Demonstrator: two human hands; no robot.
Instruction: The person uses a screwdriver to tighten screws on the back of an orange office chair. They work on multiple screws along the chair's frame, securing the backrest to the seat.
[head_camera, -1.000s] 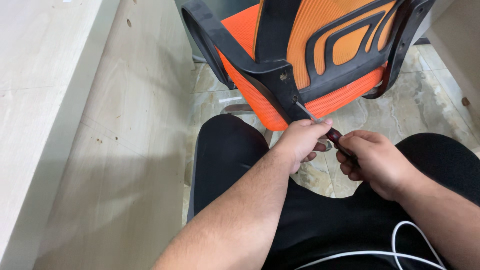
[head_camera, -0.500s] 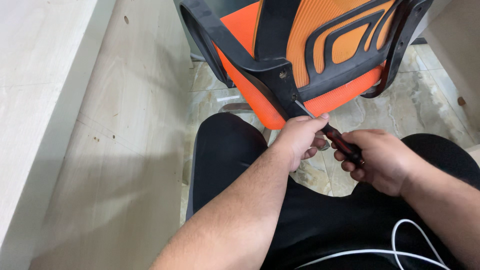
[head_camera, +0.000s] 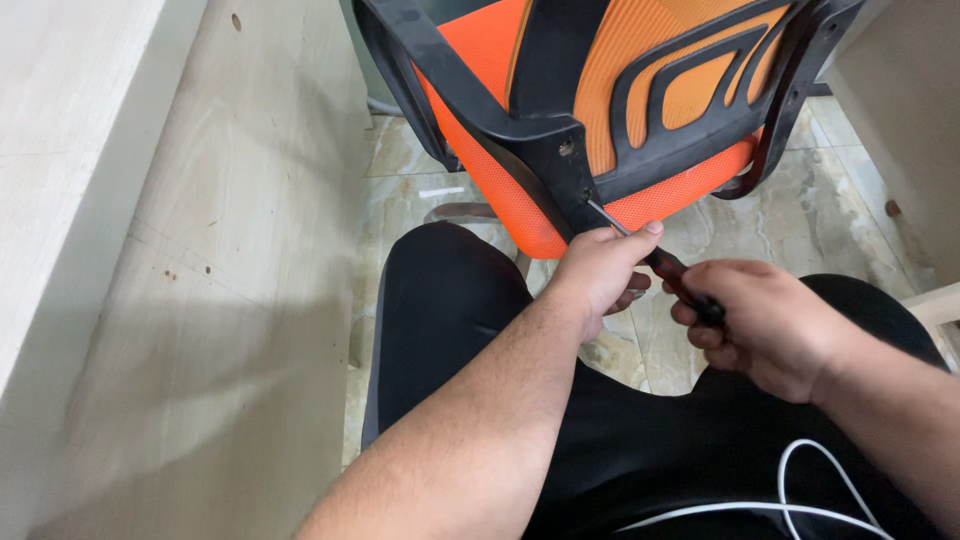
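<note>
We are looking down at our own lap, with an orange mesh chair (head_camera: 520, 190) tipped toward us in the upper middle of the frame so that its black plastic frame (head_camera: 545, 150) faces up and within easy reach. A screwdriver (head_camera: 655, 255) runs diagonally through the centre of the frame: its thin metal shaft points up and left, with the tip set against the black frame where a screw seems to sit, though the screw head itself is too small for us to make out.

Our right hand (head_camera: 770, 325), at centre right, is clenched around the dark handle, which is mostly hidden inside the fist. That full grip suits turning and pushing along the tool's axis. Our left hand (head_camera: 600, 270), in the middle of the frame, pinches the shaft just below the tip, thumb on top and fingers curled beneath. We judge this is to steady the tip so it stays seated in the screw and does not slip off the plastic.

Our legs in black trousers (head_camera: 450, 330) fill the lower centre, and the chair leans near the knees. A white cable (head_camera: 800, 500) loops across the lap at lower right. A pale wooden panel (head_camera: 200, 300) stands along the left side, and marbled floor tiles (head_camera: 820, 210) show beneath the chair.
</note>
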